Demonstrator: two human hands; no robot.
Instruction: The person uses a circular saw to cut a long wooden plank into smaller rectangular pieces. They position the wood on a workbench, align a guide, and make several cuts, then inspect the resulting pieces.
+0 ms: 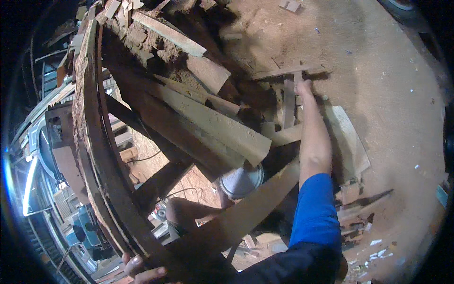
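My right hand, at the end of an outstretched arm in a blue sleeve, is closed around a narrow wooden strip low over the dusty ground. Just beyond it a thin wooden stick lies crosswise. Beside that hand on the left is a short upright-looking wood offcut. At the lower left my left hand curls over the end of a long rough-edged wooden beam; part of this hand is cut off by the picture's edge.
Stacked long boards fill the middle, with wood scraps and sawdust behind. A white bucket stands under them, near a bent leg. A flat pale board lies right of my arm. A lit tube lamp shows far left.
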